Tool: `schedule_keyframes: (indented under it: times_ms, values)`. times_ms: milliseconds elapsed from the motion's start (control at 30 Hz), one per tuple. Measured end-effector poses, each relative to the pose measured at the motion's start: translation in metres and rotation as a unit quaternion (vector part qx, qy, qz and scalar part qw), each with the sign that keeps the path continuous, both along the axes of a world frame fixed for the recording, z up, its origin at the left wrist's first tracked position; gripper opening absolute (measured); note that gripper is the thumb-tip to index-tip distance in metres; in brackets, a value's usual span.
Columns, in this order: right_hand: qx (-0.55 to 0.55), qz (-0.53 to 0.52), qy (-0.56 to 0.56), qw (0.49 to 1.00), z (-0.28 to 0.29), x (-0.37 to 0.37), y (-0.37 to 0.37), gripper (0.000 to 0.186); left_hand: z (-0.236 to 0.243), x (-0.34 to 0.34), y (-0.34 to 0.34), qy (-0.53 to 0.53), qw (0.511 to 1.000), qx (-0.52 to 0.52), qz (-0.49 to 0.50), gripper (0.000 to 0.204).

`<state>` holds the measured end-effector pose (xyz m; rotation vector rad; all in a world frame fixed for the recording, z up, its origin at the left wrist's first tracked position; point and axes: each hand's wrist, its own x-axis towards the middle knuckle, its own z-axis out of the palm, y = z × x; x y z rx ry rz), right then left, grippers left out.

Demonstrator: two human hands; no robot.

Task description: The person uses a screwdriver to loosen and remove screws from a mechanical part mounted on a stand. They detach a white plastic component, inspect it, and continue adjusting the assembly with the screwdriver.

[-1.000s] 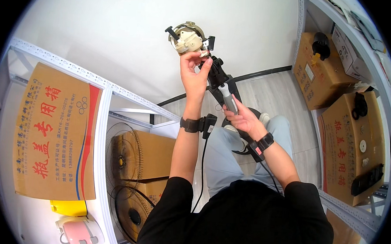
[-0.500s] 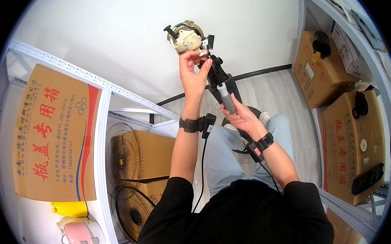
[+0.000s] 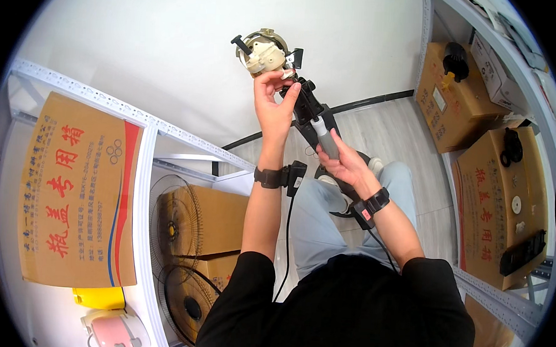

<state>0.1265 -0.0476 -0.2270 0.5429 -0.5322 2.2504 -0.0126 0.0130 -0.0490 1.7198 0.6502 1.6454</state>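
A fan motor (image 3: pixel 266 56) in a cream housing, with a black knob-like rod sticking out at its left, sits on top of a black fan stand (image 3: pixel 307 103). My left hand (image 3: pixel 273 111) is closed at the underside of the motor, its fingers around a small white plastic part (image 3: pixel 287 74); the fingertips partly hide it. Lower and to the right, my right hand (image 3: pixel 348 167) grips a grey screwdriver (image 3: pixel 327 140). Its pale front end points up and left, close alongside the stand's black neck. Where the tip meets the stand, I cannot make out contact.
Left, a white metal shelf holds a large carton (image 3: pixel 79 189); two round black fan grilles (image 3: pixel 175 222) lean beside it. On the right shelf, a carton (image 3: pixel 499 214) bears black parts and a white disc (image 3: pixel 516 205). A black cable (image 3: pixel 289 236) hangs from my left wristband.
My right hand and the screwdriver have shifted slightly right and down, and the thumb lies higher along the handle. My left hand stays at the motor's underside.
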Motion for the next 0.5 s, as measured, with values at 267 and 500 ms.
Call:
schedule_keyframes:
  times_ms: [267,500]
  values:
    - [-0.251,-0.318,-0.142,0.903,0.03,-0.022,-0.022,0.042,-0.002,-0.002,-0.001,-0.005,1.0,0.003,-0.007,0.045]
    - [-0.095,-0.014,-0.054,0.994,-0.007,0.008,0.003,0.044,0.001,0.003,-0.003,-0.012,1.0,-0.007,0.005,0.042]
